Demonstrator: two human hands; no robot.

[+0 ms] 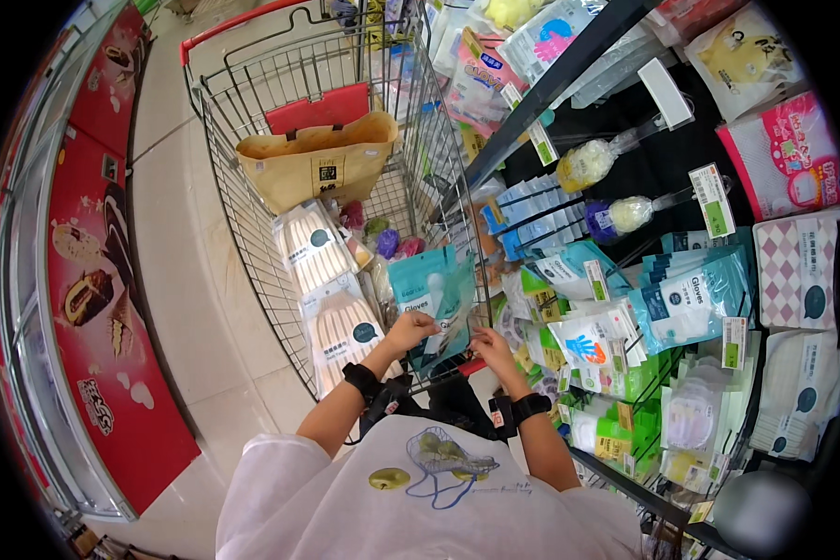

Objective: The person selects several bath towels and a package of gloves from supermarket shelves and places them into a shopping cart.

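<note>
My left hand (413, 330) pinches the near left side of a teal pack of gloves (422, 278) with a clear, shiny part. The pack is held over the near end of a wire shopping cart (236, 227). At its right edge my right hand (492, 349) is closed, fingertips pressed on the pack's border. A second teal layer shows at the right, and I cannot tell whether it is another pack. Left of my left hand, striped towel packs (347, 329) lie in the cart. Black bands sit around both wrists.
A brown paper bag (317, 173) stands in the cart near small purple and green bundles (388, 245). On the right, a rack holds hanging glove packs (691, 299), bath puffs (588, 165) and towel packs (798, 271). A red freezer (93, 271) lines the left, beyond the tiled floor.
</note>
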